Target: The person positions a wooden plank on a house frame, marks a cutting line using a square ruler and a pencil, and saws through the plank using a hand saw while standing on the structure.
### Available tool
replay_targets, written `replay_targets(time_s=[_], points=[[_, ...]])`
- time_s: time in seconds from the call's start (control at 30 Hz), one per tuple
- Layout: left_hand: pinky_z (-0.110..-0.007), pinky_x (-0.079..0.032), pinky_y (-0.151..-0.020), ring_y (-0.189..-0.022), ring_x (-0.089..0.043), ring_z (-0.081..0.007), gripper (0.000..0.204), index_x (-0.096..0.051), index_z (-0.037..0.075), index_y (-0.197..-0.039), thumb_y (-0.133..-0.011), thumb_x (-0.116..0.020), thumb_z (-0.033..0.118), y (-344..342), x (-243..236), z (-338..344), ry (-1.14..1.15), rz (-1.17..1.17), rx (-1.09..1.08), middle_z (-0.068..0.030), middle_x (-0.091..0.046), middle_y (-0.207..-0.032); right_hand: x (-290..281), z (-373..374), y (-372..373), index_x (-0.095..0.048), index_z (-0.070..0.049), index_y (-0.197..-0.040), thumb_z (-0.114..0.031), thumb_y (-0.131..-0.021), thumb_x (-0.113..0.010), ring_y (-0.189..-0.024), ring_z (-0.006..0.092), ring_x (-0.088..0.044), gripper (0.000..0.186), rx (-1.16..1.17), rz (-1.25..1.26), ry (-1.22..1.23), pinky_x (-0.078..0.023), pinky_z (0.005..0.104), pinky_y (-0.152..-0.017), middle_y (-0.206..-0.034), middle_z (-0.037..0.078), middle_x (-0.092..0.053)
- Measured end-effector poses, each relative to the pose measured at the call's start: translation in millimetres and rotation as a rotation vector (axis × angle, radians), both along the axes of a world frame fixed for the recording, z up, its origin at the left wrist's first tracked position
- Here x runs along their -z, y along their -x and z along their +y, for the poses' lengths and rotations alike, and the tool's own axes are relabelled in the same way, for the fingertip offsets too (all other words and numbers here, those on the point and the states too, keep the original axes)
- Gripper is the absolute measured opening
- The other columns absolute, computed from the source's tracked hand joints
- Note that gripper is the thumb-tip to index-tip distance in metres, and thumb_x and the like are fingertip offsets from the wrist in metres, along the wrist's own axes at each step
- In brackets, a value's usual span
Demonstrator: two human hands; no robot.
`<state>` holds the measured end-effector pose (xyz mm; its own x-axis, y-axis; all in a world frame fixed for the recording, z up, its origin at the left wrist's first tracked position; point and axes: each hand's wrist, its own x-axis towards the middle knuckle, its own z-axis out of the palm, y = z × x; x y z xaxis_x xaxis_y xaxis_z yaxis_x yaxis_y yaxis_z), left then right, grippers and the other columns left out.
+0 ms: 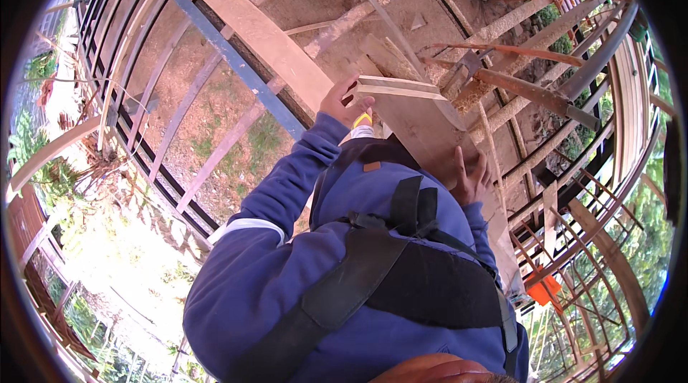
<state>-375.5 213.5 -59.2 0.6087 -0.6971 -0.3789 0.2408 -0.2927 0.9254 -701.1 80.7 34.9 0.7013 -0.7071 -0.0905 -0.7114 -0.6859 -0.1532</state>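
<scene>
A wide wooden board (418, 128) stretches in front of my body, its pale cut end (400, 88) facing away from me. My left hand (341, 102) is closed on the left corner of that end, thumb toward the board. A small yellow and white thing (362, 120) shows just below this hand; its kind is unclear. My right hand (469, 176) rests against the right side of the board, nearer to me. Its fingers point up and stand apart, and part of the palm is hidden.
Long timber beams (261, 32) and a blue-painted bar (236, 60) cross on the left above dirt ground (208, 118). To the right stand a rusty metal tool or frame (519, 87), more poles, and stacked planks (627, 96). Something orange (545, 287) hangs at lower right.
</scene>
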Motion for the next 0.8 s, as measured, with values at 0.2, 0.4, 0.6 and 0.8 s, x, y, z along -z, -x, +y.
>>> replay_targets(time_s=[0.2, 0.4, 0.6, 0.8], points=[[-0.034, -0.045, -0.103, -0.123, -0.055, -0.0206, 0.069, -0.054, 0.004, -0.135, -0.082, -0.078, 0.041, -4, -7, -7, 0.012, 0.017, 0.028, -0.0114, -0.055, -0.136, 10, -7, 3, -0.049, -0.037, -0.142, -0.053, -0.066, -0.077, -0.13, 0.042, -0.038, 0.082, -0.013, 0.021, 0.009, -0.027, 0.0562, -0.107, -0.143, 0.024, -0.038], [-0.035, -0.045, -0.102, -0.123, -0.055, -0.0215, 0.066, -0.055, 0.004, -0.132, -0.083, -0.077, 0.043, -7, -18, -9, -0.002, -0.036, 0.064, -0.0123, -0.056, -0.135, 11, -11, 4, -0.051, -0.037, -0.14, -0.045, -0.068, -0.076, -0.131, 0.0414, -0.038, 0.077, -0.035, 0.019, 0.023, -0.027, 0.0549, -0.108, -0.145, 0.023, -0.037], [-0.036, -0.047, -0.101, -0.122, -0.056, -0.0245, 0.069, -0.057, 0.003, -0.13, -0.081, -0.078, 0.046, -13, -26, -13, -0.041, -0.108, 0.096, -0.0147, -0.056, -0.134, 12, -12, 2, -0.053, -0.036, -0.139, -0.032, -0.079, -0.066, -0.131, 0.0392, -0.041, 0.062, -0.039, 0.018, 0.042, -0.029, 0.0524, -0.108, -0.145, 0.023, -0.038], [-0.037, -0.047, -0.101, -0.121, -0.057, -0.0246, 0.068, -0.057, 0.001, -0.129, -0.081, -0.078, 0.044, -14, -26, -15, -0.031, -0.103, 0.088, -0.016, -0.058, -0.131, 15, -16, 3, -0.055, -0.035, -0.137, -0.027, -0.082, -0.062, -0.131, 0.0383, -0.041, 0.057, -0.063, 0.061, 0.076, -0.03, 0.0521, -0.107, -0.144, 0.023, -0.04]])
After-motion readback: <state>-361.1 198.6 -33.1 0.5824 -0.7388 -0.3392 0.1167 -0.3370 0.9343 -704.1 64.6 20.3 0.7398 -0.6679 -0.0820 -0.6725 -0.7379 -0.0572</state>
